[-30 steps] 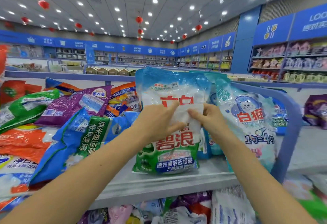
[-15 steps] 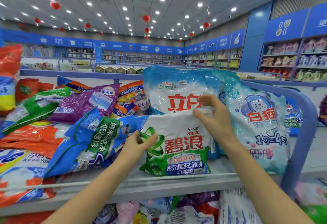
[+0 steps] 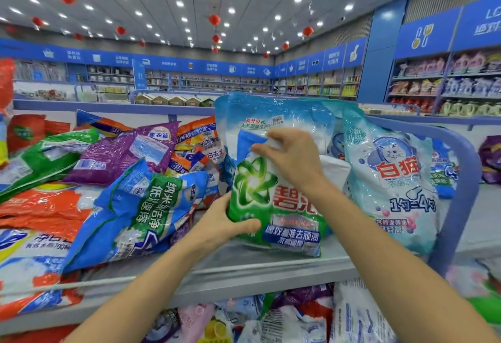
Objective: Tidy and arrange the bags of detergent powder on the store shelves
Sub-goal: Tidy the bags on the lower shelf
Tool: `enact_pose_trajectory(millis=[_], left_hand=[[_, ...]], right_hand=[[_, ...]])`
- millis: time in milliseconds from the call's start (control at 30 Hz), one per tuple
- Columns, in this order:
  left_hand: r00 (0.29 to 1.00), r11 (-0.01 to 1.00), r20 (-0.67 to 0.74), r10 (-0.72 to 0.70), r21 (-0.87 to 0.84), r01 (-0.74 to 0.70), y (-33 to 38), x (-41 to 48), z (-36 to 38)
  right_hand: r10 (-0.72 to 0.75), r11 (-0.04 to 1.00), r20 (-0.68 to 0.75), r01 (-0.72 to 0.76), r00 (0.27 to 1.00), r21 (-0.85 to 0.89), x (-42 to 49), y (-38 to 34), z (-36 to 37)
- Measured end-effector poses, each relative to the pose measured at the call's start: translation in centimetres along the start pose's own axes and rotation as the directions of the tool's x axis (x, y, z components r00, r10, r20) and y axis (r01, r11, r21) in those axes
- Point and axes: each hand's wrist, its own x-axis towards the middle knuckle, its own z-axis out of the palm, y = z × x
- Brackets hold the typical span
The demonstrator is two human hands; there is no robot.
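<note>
Green-and-white plastic: detergent bag, upright at the right-hand part of the top shelf, lower edge down at the board (whether resting on it or just clear of it cannot be told).

Grip, left hand: curled round the bag's lower left corner, thumb across the printed front, fingers hidden behind.

Grip, right hand: fingers bent over the bag's top edge, pinching the crumpled film there.

Edges and room: just behind, a taller blue-topped bag, upright. Just beside on the right, a pale blue bag with a cat print, leaning against the blue end rail. On the left, a blue-and-green bag lying tilted, its edge near the left hand. Bare grey strip of shelf in front of the held bag, up to the front lip.

Surface: further left, a loose heap, including a purple bag and an orange bag, overlapping and lying flat or slanted. More bags packed on the shelf below.

Room: store hall, blue-banded wall shelving stocked with goods, white ceiling with spotlights, red lanterns hanging.
</note>
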Motion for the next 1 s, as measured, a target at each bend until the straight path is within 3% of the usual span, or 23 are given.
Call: enact_pose_trajectory(millis=[233, 300, 367, 433, 533, 767, 1000], left_hand=[[0.988, 0.983, 0.066, 0.139, 0.109, -0.145, 2.8, 0.9, -1.2], [0.982, 0.975, 0.078, 0.169, 0.131, -0.179, 3.5, 1.1, -1.2], [0.978, 0.973, 0.103, 0.184, 0.122, -0.196, 4.1, 1.0, -0.8], [0.972, 0.978, 0.147, 0.184, 0.076, -0.197, 4.4, 0.7, -0.1], [0.968, 0.985, 0.184, 0.170, 0.010, -0.174, 5.0, 0.5, 1.5], [0.935, 0.995, 0.348, 0.065, -0.097, -0.033, 6.4, 0.7, 8.0], [0.915, 0.964, 0.396, 0.069, -0.261, 0.040, 8.6, 0.5, 19.3]], right_hand=[[0.008, 0.990, -0.265, 0.029, 0.964, 0.135, 1.2, 2.4, -2.2], [-0.063, 0.996, -0.352, 0.079, 0.934, 0.029, 1.1, 2.9, -2.6], [-0.244, 0.960, -0.415, 0.156, 0.876, -0.234, 0.7, 3.1, -3.1], [-0.412, 0.880, -0.404, 0.241, 0.817, -0.410, 0.4, 3.2, -3.8], [-0.539, 0.811, -0.385, 0.337, 0.749, -0.478, 0.0, 2.9, -5.8], [-0.620, 0.749, -0.328, 0.414, 0.713, -0.518, -2.7, 3.9, -12.0], [-0.630, 0.650, -0.322, 0.253, 0.707, -0.716, -7.6, 8.6, -22.2]])
